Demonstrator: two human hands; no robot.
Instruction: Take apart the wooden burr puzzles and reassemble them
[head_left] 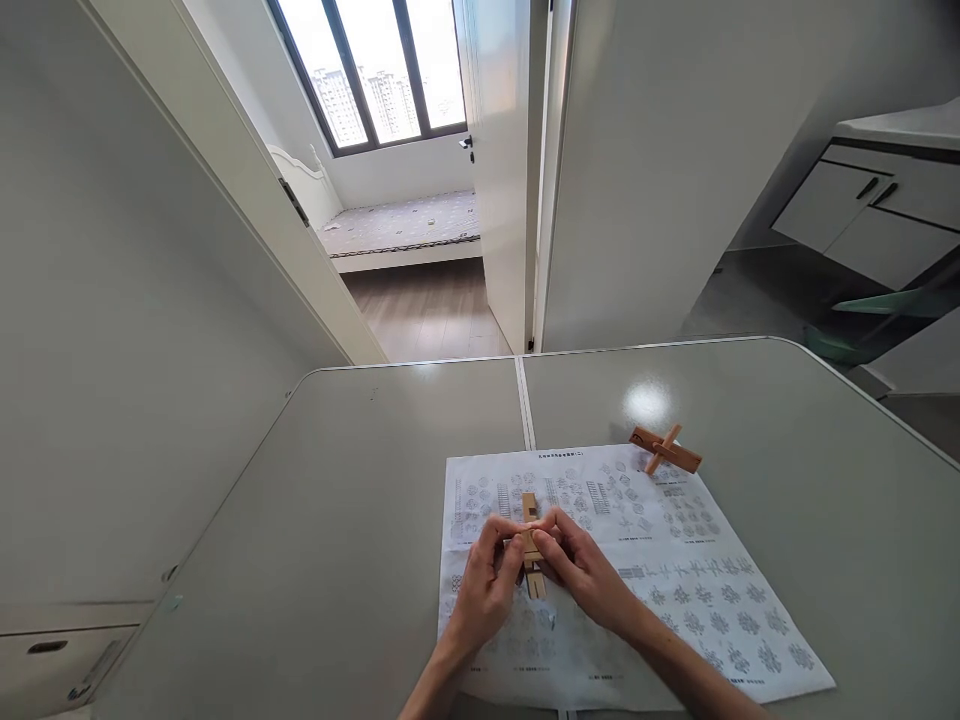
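Observation:
Both hands meet over a printed instruction sheet (675, 580) on a grey table (337, 520). My left hand (487, 585) and my right hand (581, 570) pinch a small bundle of notched wooden puzzle sticks (531, 545), which point away from me, one end sticking out past the fingertips. The fingers of both hands are closed on the sticks. A second wooden piece, two sticks crossed in an X (665, 450), lies at the sheet's far right corner, apart from both hands.
The table has a seam (527, 400) down its middle and rounded far corners. Beyond it stands an open doorway (420, 290) to a room with a window. White walls flank the table; cabinets (870, 210) stand at the far right.

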